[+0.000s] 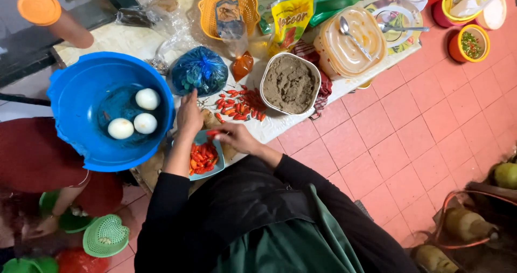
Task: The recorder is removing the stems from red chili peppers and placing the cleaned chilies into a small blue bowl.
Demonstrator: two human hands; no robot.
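My left hand [189,115] rests on the counter beside a pile of red chilies [239,105], fingers together and pointing toward a blue plastic bag [199,70]. My right hand [235,138] pinches a single red chili [214,133] over a small blue dish [206,138] that holds cut red and orange chili pieces [201,159]. Both arms are in black sleeves.
A big blue bowl [81,98] with three peeled eggs stands at left. A metal tub of brown paste [290,83], an orange basket [229,3], a lidded tub with a spoon [350,36] and small bowls crowd the counter. Another person crouches at lower left over green strainers [105,235].
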